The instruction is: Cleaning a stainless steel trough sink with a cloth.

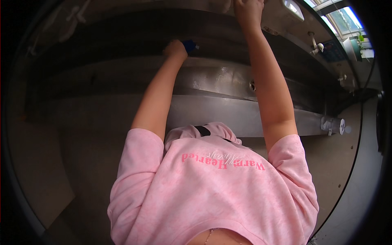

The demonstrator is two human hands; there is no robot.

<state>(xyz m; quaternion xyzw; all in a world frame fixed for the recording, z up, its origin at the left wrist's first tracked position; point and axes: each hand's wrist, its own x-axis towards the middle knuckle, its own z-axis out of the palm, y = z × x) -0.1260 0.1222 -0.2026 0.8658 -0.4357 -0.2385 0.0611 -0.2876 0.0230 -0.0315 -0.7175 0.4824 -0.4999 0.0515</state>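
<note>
A long stainless-steel trough sink (211,76) stretches across the view in front of me. My left hand (176,49) is closed around a blue item (189,46), probably a cloth, with a small white tag at its end. That hand is over the dark back part of the trough, its fingers mostly hidden. My right hand (248,12) reaches up to the wall behind the sink, where the picture's top edge cuts it off. What its fingers touch is not visible. Beside my right forearm shows part of a round drain (252,85).
Wall taps (318,48) stand out at the right. A clear container with a white end (333,125) is at the right end of the sink's front rim (214,113). A white fixture (293,9) is on the wall, and a potted plant (353,49) stands near the window.
</note>
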